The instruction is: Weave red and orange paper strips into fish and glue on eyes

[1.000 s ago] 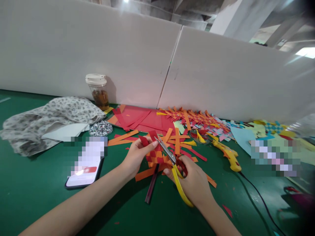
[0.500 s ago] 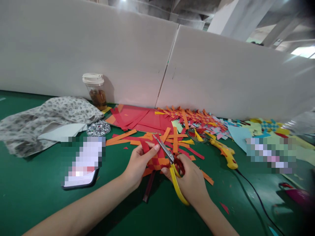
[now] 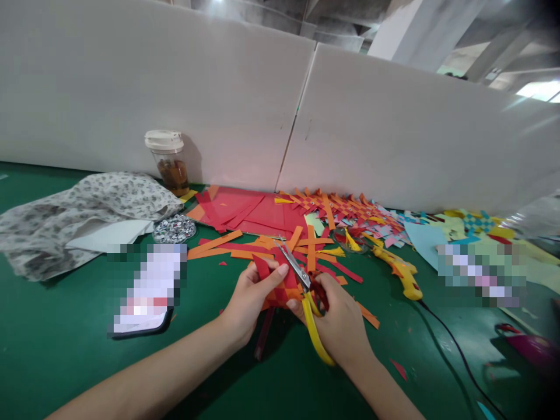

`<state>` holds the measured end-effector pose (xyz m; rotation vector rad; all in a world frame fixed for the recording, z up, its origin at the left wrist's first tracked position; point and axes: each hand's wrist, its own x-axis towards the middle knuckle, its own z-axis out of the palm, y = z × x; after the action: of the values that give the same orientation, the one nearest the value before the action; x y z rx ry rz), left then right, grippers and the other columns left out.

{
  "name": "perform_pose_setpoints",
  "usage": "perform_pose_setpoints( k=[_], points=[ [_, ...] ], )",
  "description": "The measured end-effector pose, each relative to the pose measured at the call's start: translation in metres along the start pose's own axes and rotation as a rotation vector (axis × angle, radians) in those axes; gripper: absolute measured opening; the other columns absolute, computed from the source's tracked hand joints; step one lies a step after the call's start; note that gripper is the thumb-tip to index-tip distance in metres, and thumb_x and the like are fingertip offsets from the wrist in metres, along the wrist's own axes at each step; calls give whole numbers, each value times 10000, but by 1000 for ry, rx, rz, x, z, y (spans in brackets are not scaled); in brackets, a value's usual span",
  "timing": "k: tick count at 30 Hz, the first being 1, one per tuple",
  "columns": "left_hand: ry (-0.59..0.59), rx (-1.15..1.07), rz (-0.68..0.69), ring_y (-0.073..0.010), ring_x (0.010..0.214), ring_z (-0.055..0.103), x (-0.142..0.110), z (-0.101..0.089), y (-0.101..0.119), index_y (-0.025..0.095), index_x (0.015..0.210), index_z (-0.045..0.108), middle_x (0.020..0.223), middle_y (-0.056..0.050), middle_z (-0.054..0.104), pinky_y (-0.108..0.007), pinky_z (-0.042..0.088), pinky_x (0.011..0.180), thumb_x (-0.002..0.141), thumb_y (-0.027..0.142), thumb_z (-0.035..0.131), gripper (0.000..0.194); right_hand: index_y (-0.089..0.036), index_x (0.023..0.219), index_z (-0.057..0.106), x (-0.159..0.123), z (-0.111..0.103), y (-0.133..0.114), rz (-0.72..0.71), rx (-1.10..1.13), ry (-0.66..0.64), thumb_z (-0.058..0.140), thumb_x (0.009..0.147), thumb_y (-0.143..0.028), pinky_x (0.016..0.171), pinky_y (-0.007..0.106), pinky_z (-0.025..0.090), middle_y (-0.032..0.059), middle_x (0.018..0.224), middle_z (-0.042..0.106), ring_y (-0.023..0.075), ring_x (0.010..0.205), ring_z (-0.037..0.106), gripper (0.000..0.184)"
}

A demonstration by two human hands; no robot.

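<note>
The screen of the phone (image 3: 149,286) was covered by blurred squares. The purple object (image 3: 534,349) was lost partly in darkness at the right. Both forearms (image 3: 144,364) were cut by the bottom edge.

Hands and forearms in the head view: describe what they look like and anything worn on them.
The left hand and right hand are both ungloved, with no ring to be seen, though some fingers are hidden. The left forearm and right forearm show no sleeve, watch or bracelet up to the picture's edge.
</note>
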<state>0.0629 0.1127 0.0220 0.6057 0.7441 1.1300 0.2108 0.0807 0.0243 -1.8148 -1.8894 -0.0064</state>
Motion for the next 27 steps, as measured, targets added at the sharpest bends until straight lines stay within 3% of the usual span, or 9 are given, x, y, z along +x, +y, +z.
perform_pose_setpoints(
  k=[15,27],
  points=[
    [-14,-54,-30,-99,570,596,-3,4,0,170,748,577,672,12,655,-199,458,535,670,307,723,216,-225,651,366,-1,0,-1,-58,73,33,600,675,-425,410,210,282,-58,541,401,94,429,339,309],
    [-21,28,3,-93,609,578,2,-3,-2,170,752,566,689,14,634,-208,458,590,698,307,702,201,-221,623,384,0,0,0,-13,102,9,615,663,-422,420,203,297,-60,523,388,98,443,360,309]
  ],
)
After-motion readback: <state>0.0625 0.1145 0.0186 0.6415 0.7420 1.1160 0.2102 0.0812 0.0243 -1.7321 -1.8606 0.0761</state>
